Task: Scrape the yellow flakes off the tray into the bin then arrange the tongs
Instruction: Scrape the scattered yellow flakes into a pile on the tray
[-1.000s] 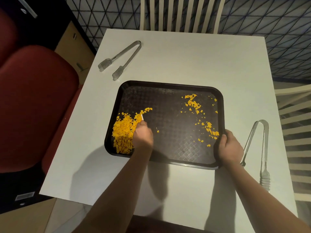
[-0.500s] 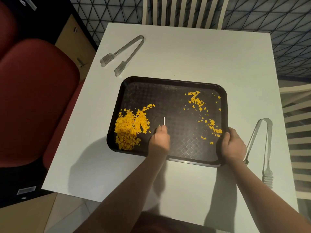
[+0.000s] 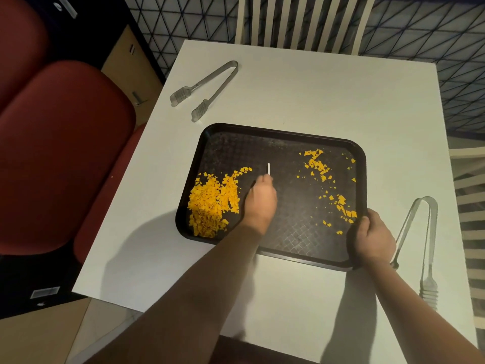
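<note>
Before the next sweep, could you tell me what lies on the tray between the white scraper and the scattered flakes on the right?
In the head view, only bare dark tray floor lies between the white scraper in the left hand and the scattered flakes.

The tray [image 3: 283, 132] lies mid-worktop [image 3: 328, 95], with a heap of flakes [image 3: 212, 203] in its left part and scattered flakes [image 3: 319, 165] in its right; the left hand [image 3: 261, 200] sits over the tray just right of the heap, and the right hand [image 3: 371, 239] is on the tray's near right corner. One pair of tongs [image 3: 207, 88] lies behind the tray to the left, another [image 3: 420, 240] just right of the right hand. A chair [image 3: 301, 19] stands behind the worktop
</note>
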`<action>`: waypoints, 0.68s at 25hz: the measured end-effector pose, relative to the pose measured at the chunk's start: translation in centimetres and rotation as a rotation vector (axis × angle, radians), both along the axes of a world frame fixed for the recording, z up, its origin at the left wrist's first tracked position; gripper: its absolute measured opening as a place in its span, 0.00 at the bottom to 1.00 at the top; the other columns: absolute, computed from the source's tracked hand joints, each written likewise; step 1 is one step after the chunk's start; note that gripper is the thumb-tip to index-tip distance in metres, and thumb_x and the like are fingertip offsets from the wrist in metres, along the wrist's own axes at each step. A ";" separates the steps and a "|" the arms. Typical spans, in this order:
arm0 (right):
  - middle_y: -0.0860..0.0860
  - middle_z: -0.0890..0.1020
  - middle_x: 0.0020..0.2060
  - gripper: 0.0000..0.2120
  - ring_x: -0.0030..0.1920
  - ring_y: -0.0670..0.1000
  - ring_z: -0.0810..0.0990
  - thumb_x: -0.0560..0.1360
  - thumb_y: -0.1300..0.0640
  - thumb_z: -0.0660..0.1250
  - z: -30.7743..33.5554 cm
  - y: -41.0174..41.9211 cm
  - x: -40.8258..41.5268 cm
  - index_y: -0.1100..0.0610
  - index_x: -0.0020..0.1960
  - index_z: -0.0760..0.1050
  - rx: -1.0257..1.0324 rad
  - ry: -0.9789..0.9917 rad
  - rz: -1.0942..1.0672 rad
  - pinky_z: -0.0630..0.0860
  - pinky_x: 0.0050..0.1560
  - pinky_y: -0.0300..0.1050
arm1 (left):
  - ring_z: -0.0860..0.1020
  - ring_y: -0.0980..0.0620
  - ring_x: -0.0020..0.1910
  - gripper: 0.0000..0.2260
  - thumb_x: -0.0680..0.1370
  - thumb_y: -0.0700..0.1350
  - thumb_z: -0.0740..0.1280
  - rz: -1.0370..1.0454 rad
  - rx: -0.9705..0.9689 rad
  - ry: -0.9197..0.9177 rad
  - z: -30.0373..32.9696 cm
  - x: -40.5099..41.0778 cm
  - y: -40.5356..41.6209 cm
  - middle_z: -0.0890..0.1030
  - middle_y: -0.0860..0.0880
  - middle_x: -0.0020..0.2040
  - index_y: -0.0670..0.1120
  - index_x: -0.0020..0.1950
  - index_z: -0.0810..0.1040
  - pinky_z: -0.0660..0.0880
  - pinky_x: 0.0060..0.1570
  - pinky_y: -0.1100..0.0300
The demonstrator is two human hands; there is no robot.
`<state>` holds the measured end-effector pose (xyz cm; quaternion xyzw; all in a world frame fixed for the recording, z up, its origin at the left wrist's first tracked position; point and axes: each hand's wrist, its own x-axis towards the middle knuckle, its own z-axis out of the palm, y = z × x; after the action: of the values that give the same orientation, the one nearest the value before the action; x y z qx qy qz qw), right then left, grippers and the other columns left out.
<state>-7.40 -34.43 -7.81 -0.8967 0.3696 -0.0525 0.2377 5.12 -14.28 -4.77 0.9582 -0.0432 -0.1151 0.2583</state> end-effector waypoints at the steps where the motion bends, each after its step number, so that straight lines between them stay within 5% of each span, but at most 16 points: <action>1: 0.63 0.81 0.46 0.24 0.45 0.67 0.77 0.72 0.48 0.46 0.0 0.0 0.0 0.55 0.61 0.71 -0.001 0.000 0.003 0.69 0.43 0.51 | 0.78 0.42 0.53 0.11 0.79 0.37 0.57 0.015 0.021 0.019 0.0 0.9 -0.4 0.76 0.42 0.57 0.40 0.60 0.72 0.75 0.53 0.50; 8: 0.63 0.80 0.47 0.25 0.46 0.67 0.77 0.72 0.49 0.46 0.3 0.1 0.0 0.55 0.61 0.71 0.006 0.007 -0.004 0.69 0.44 0.51 | 0.80 0.43 0.54 0.12 0.79 0.35 0.57 0.298 0.112 0.055 -0.7 1.6 4.1 0.79 0.40 0.55 0.38 0.61 0.71 0.78 0.53 0.53; 11: 0.62 0.81 0.46 0.24 0.45 0.66 0.77 0.72 0.49 0.46 0.3 0.1 0.0 0.55 0.60 0.72 0.013 0.005 -0.004 0.66 0.41 0.49 | 0.77 0.41 0.57 0.13 0.79 0.37 0.56 0.387 -0.015 0.083 -0.1 0.6 5.7 0.77 0.40 0.58 0.39 0.62 0.71 0.74 0.56 0.53; 17: 0.62 0.81 0.47 0.25 0.45 0.66 0.77 0.72 0.49 0.45 0.1 0.1 0.0 0.55 0.61 0.72 0.009 0.005 -0.007 0.65 0.41 0.48 | 0.78 0.43 0.53 0.11 0.80 0.40 0.56 -0.075 0.008 0.055 -0.1 -4.5 1.1 0.76 0.42 0.56 0.41 0.61 0.71 0.74 0.54 0.52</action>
<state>-7.41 -34.38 -7.75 -0.8944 0.3737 -0.0493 0.2406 0.65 -13.15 -4.84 0.9535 -0.0716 -0.1511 0.2508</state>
